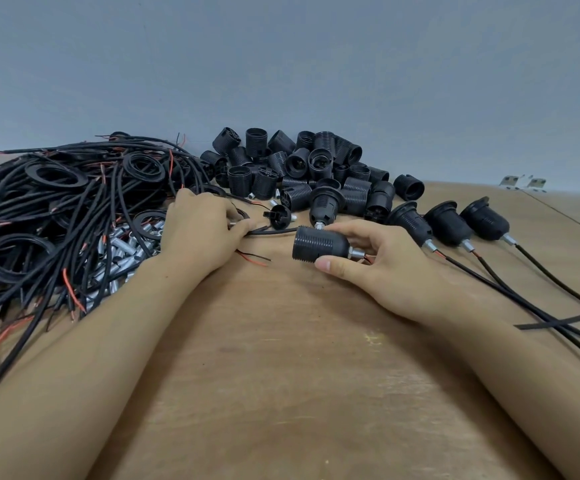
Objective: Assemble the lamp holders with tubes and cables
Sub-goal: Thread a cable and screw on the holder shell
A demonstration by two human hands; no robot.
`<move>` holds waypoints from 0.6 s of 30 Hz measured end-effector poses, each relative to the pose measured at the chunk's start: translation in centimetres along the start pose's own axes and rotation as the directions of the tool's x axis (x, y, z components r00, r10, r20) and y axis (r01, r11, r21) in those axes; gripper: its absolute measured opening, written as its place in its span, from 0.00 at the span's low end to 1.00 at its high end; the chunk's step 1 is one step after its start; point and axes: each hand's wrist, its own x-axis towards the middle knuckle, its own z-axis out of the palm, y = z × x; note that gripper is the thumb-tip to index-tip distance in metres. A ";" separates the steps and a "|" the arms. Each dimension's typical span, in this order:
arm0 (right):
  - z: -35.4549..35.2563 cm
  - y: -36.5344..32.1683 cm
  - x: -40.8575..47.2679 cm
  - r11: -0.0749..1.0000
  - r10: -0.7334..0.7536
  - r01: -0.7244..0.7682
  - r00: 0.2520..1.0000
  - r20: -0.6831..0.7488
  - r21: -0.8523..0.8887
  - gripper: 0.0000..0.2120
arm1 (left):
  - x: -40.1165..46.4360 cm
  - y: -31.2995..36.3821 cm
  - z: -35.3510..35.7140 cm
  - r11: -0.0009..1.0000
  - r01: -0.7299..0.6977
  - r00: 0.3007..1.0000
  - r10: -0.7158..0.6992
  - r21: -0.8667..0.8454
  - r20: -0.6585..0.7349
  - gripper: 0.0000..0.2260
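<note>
Head view: a black threaded lamp holder (319, 244) is held on its side just above the wooden bench (281, 358) by the right hand (382, 268), whose thumb and curled fingers are closed round the metal tube (356, 252) projecting from the holder's narrow end. A black cable (274, 231) is pinched in the curled fingers of the left hand (201, 233), and its red and black bare-ended wires (253, 257) are seen lying on the bench between the two hands. To the left, a tangle of cables and black rings (56, 209) is shown over a heap of loose metal tubes (122, 251). Behind the hands, a pile of unassembled lamp holders (309, 171) is stacked against the grey wall (281, 64). To the right, three assembled holders (451, 223) are laid in a row, their cables trailing toward the near edge.
</note>
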 end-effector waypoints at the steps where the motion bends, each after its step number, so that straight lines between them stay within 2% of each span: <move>1: 0.0 0.0 0.0 1.000 -0.002 0.002 1.000 -0.001 0.000 0.19 | 0.0 0.0 0.0 1.000 0.006 1.000 -0.006 -0.010 -0.009 0.13; 5: -0.1 0.1 0.1 1.000 -0.009 0.009 1.000 -0.005 -0.009 0.18 | 0.3 -0.2 0.0 0.998 0.030 0.999 -0.033 -0.055 -0.044 0.09; 8: -0.1 0.2 0.1 1.000 -0.010 0.010 1.000 -0.006 -0.011 0.17 | 0.6 -0.4 -0.1 0.992 0.104 0.995 -0.104 -0.074 0.007 0.21; 10: -0.1 0.2 0.1 1.000 -0.008 0.008 1.000 -0.006 -0.021 0.18 | 0.8 -0.4 -0.1 0.991 0.128 0.991 -0.128 -0.024 0.031 0.24; 14: -0.1 0.2 0.1 1.000 -0.007 0.006 1.000 -0.006 -0.018 0.18 | 0.7 -0.1 -0.4 0.988 0.157 0.987 -0.156 -0.008 0.045 0.18; 18: -0.2 0.2 0.1 1.000 -0.004 0.004 1.000 -0.009 -0.004 0.18 | 0.4 -0.1 -0.7 0.984 0.173 0.985 -0.174 -0.042 -0.009 0.22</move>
